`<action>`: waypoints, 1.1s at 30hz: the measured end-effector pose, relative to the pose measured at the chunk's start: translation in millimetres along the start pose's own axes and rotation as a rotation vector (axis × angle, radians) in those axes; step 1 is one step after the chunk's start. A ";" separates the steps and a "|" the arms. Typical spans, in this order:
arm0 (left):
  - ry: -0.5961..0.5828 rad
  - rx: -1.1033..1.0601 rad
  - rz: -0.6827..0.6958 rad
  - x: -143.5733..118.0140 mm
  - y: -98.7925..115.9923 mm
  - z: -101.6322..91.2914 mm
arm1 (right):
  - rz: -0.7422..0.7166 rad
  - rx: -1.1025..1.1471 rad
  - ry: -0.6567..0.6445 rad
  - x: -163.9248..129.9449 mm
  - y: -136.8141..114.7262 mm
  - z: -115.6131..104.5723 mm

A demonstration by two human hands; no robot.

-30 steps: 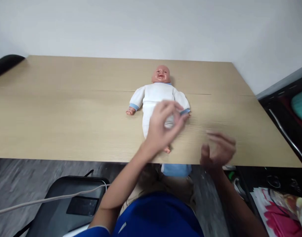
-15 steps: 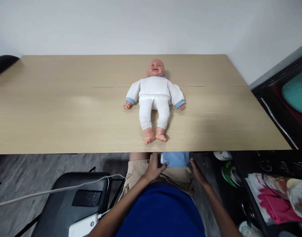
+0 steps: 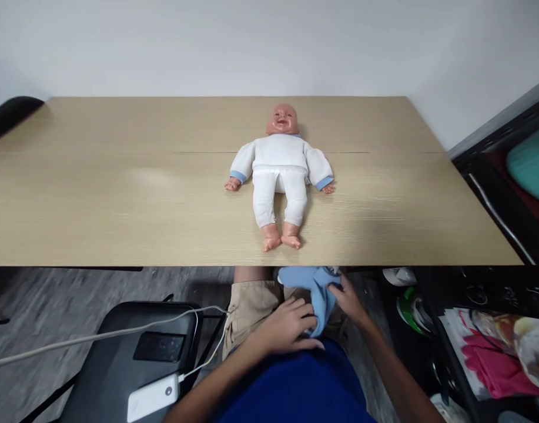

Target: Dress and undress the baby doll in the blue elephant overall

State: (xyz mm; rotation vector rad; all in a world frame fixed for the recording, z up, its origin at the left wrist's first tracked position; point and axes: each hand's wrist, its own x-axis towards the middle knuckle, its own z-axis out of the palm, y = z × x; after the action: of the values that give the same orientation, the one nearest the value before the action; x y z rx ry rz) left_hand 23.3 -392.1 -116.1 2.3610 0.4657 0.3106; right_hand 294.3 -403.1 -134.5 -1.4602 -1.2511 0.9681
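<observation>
On my lap, below the table's front edge, is a light-blue cloth garment; it is bunched, and its exact kind does not show. My right hand pinches its upper right side. My left hand lies palm down at the cloth's lower left, thumb apart from the fingers, fingertips touching or nearly touching it. A baby doll lies face up on the table, feet towards me, arms out to the sides. It wears a white top with blue cuffs and white trousers.
The wooden table reaches to the wall. At my left, a black chair holds a phone and a white power bank with a cable. A dark shelf at right holds a pink cloth and other items.
The garment has gone from lying flat to hanging bunched, pulled towards me. My left hand moved nearer my body and to the right; my right hand closed on the cloth. The view shifted slightly.
</observation>
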 end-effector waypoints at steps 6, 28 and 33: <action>0.489 -0.020 0.156 -12.5 16.1 -84.5 | 0.084 0.142 -0.206 -3.3 -82.0 5.8; 0.687 -0.279 0.023 144.6 -16.1 -367.0 | -0.642 -0.338 -0.321 205.5 -302.3 -19.5; 0.743 -0.307 -0.041 155.8 -33.9 -397.9 | -0.666 -0.298 -0.334 248.0 -306.9 -13.6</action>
State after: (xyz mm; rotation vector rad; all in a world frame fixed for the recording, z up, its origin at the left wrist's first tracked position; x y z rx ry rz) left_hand 19.2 -67.9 164.3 1.8739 0.7408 1.1652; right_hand 275.6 -152.6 170.0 -0.9845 -2.0254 0.5925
